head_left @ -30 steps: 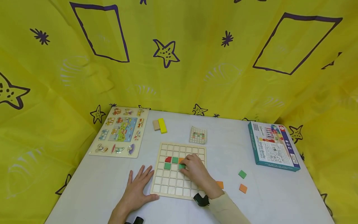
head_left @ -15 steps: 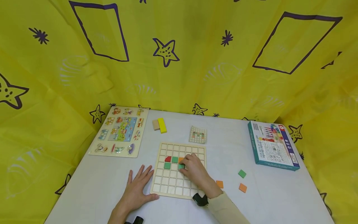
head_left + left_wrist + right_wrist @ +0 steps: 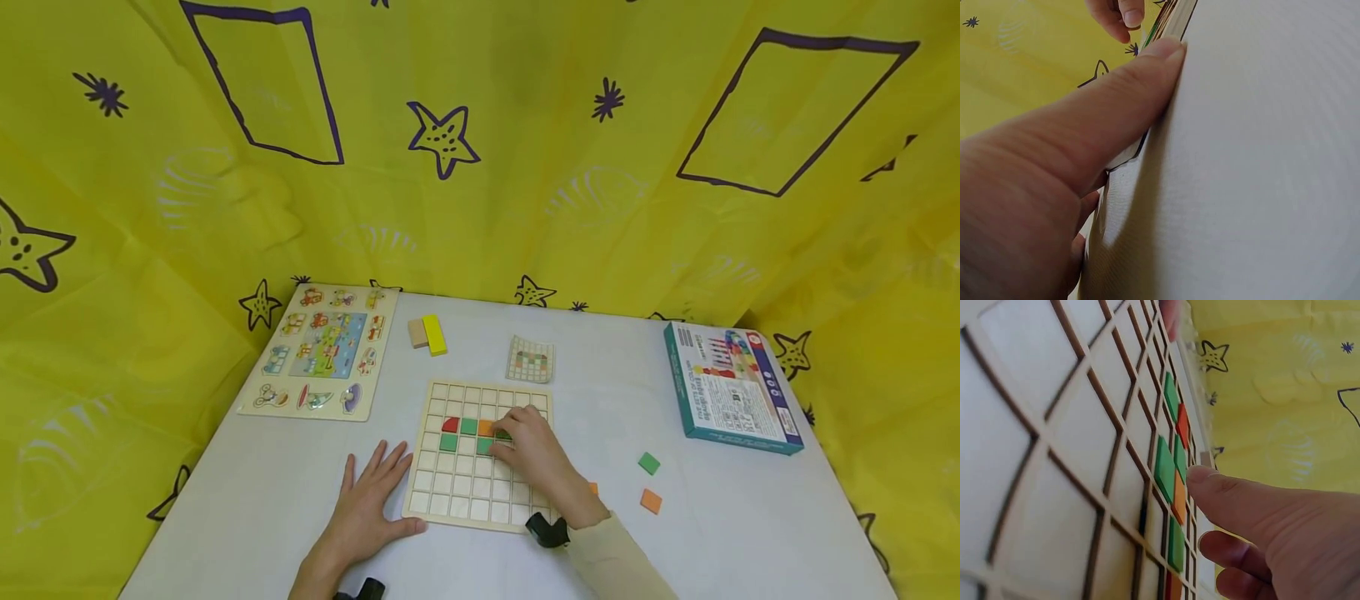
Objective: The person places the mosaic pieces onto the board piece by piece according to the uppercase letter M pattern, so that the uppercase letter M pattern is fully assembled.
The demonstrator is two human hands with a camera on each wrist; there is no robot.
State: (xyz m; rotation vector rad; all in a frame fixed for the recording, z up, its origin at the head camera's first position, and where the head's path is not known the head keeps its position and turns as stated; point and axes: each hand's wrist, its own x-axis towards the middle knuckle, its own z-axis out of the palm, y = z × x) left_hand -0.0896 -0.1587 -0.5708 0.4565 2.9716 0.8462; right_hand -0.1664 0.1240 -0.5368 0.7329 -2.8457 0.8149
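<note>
A wooden grid board (image 3: 461, 486) lies on the white table. My left hand (image 3: 363, 510) rests spread beside it, its thumb (image 3: 1125, 87) against the front left corner. Over the board's right half is my right hand (image 3: 534, 452), fingers bent, no tile visible between thumb and fingers. Near its fingertips sit an orange tile (image 3: 486, 427) and a green tile (image 3: 1175, 545), partly covered in the head view. Left of them are a red rounded piece (image 3: 451, 425) and a green tile (image 3: 468, 426). Two more green tiles (image 3: 447, 442) lie one row nearer. A reddish piece (image 3: 1172, 589) shows at the right wrist view's bottom edge.
A pattern card (image 3: 531, 360) lies behind the board. Loose green (image 3: 648, 463) and orange (image 3: 651, 501) tiles are at right; another orange tile (image 3: 594, 488) is partly behind the wrist. A picture puzzle (image 3: 315, 354), two blocks (image 3: 434, 334) and a box (image 3: 733, 392) stand farther back.
My right hand has shifted slightly right along the row, showing more of the orange tile and part of a green tile beside it. The left hand stays in place.
</note>
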